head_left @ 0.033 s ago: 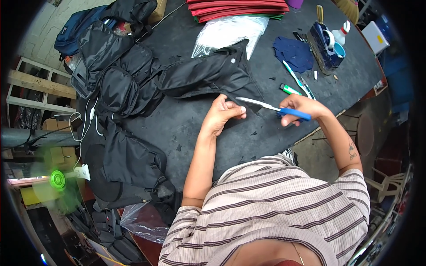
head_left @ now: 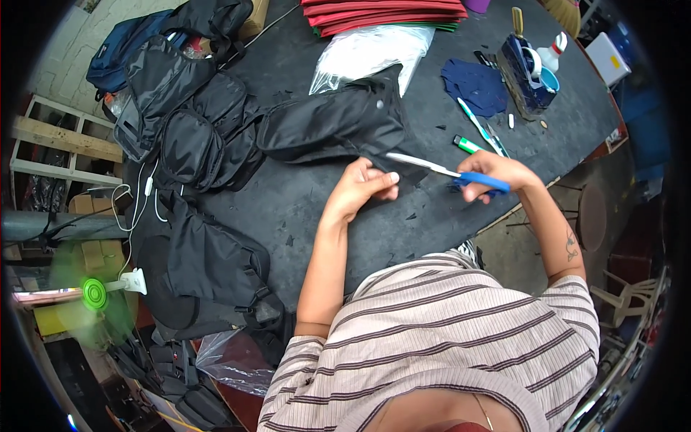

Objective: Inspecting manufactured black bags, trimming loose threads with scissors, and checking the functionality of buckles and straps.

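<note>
A black fabric bag piece (head_left: pixel 331 119) lies across the middle of the table, its near right corner beside my hands. My left hand (head_left: pixel 362 189) is closed at the lower edge of this piece, thumb against fingers, pinching the black fabric. My right hand (head_left: pixel 498 173) grips a pair of scissors (head_left: pixel 421 163) by the blue handles. The blades point left, and their tips reach the fabric edge just above my left fingertips. How far the blades are apart is hard to make out.
Black bags (head_left: pixel 191 144) are heaped at the left, with another bag (head_left: pixel 216 248) nearer me. A fan (head_left: pixel 94 293) spins at lower left. Clear plastic (head_left: pixel 374 54) lies below red sheets (head_left: pixel 385 13). Right: navy cloth (head_left: pixel 473 86), green cutter (head_left: pixel 466 144), tool box (head_left: pixel 529 83).
The scissors and my right hand have shifted slightly right. My left hand has moved a little, and the right end of the black fabric has shifted and folded differently.
</note>
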Tool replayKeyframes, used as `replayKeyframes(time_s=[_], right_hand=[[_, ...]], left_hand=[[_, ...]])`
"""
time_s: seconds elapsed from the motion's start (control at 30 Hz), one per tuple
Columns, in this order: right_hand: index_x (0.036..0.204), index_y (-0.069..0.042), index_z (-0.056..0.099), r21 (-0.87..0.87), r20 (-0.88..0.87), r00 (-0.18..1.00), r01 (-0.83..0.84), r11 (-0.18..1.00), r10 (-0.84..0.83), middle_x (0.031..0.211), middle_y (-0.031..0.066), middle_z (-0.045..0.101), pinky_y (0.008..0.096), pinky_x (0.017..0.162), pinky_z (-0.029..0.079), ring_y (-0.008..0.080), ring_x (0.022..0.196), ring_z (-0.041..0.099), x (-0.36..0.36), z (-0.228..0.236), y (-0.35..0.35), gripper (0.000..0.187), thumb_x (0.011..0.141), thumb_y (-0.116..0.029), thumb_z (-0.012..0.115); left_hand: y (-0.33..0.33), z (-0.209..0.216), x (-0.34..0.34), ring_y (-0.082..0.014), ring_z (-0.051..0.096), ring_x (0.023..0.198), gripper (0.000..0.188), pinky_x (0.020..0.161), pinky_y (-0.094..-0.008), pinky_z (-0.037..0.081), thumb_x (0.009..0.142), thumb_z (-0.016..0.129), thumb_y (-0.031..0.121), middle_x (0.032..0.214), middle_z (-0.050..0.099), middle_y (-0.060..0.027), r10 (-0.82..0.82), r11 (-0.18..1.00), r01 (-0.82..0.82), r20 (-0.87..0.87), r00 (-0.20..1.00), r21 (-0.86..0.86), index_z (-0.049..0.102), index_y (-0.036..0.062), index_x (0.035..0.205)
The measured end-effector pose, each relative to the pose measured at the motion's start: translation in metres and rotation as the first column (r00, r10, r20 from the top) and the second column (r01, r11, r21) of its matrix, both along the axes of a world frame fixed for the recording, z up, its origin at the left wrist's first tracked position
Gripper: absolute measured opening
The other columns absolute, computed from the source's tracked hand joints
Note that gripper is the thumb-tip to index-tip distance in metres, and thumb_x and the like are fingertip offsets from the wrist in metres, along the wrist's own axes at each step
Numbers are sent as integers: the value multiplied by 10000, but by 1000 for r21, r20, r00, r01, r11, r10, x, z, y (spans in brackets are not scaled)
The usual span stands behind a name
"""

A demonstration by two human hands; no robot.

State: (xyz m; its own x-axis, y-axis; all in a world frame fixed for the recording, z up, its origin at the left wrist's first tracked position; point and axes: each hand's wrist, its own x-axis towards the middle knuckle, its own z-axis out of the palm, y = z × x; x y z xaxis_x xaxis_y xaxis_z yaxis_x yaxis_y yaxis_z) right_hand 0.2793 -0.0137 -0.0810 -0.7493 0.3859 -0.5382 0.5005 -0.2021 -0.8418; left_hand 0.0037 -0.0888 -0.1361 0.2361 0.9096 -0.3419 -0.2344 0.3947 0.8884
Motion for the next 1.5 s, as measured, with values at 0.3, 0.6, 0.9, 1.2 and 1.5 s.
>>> replayKeyframes(time_s=[0.3, 0.6, 0.9, 1.2, 1.5], right_hand=[[720, 20, 558, 832, 324, 613, 178, 525, -721, 612, 117, 543, 370, 549, 415, 236, 555, 539, 72, -24, 15, 508, 648, -450, 737], [886, 18, 566, 933, 290, 346, 107, 345, -892, 866, 239, 611, 427, 720, 457, 381, 871, 593, 97, -66, 31, 476, 692, -399, 688], [960, 86, 576, 899, 273, 440, 201, 390, -856, 863, 249, 612, 399, 758, 461, 370, 865, 601, 114, -78, 42, 481, 670, -270, 721], [945, -43, 591, 991, -112, 610, 14, -130, -784, 945, 145, 541, 412, 784, 409, 333, 892, 503, 58, -63, 15, 229, 747, -135, 659], [981, -77, 586, 993, -24, 728, 97, 68, -685, 972, 109, 514, 409, 808, 376, 317, 927, 456, 7, -92, -9, 295, 720, -165, 690]], left_hand=[[-44, 118, 40, -149, 513, 818, 327, 709, -269, 421, 860, 571, 246, 1015, 553, -85, -580, 666, 330, 186, 793, 669, 542, -5, 1067], [-48, 206, 90, -264, 472, 687, 518, 678, -312, 371, 853, 457, 360, 779, 483, -160, -807, 542, 122, 556, -199, 831, 479, -133, 1010], [-42, 195, 93, -225, 439, 609, 452, 645, -307, 354, 875, 438, 360, 739, 460, -139, -911, 411, 16, 411, -9, 911, 536, -82, 876], [-27, 178, 114, -212, 475, 652, 353, 674, -306, 381, 856, 502, 296, 794, 513, -120, -938, 326, 7, 322, 130, 945, 544, -52, 899], [-6, 175, 90, -198, 511, 695, 268, 703, -305, 408, 837, 566, 232, 848, 566, -101, -948, 225, 9, 217, 233, 974, 552, -23, 921]])
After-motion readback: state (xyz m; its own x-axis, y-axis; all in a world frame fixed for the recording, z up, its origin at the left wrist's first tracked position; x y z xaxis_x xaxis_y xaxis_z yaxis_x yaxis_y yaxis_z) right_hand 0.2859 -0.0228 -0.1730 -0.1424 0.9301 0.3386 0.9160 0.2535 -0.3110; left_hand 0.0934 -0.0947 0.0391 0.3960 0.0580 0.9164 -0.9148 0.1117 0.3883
